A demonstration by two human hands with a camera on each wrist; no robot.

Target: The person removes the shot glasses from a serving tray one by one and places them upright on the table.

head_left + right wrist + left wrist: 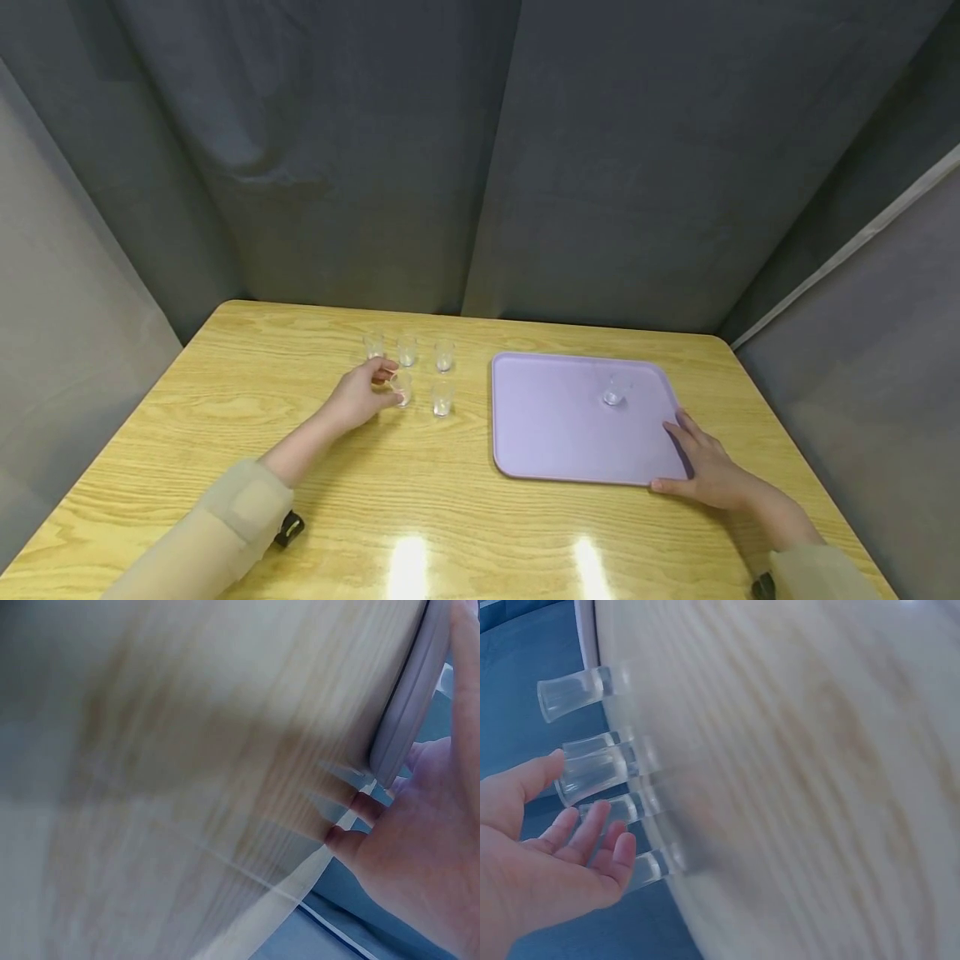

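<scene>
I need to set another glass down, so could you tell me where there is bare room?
Most of the lilac tray is bare around its one glass. The table near the person is open. It is crowded by the left hand, among five glasses.

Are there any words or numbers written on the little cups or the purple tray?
None: no words, numbers or signs can be read anywhere.
The small clear cups are plain glass-like, with no print showing.
The purple tray is plain, and so is the cup on the tray.
The wooden table shows only grain and light glare.
The wrist views are too blurred to show any lettering.
</scene>
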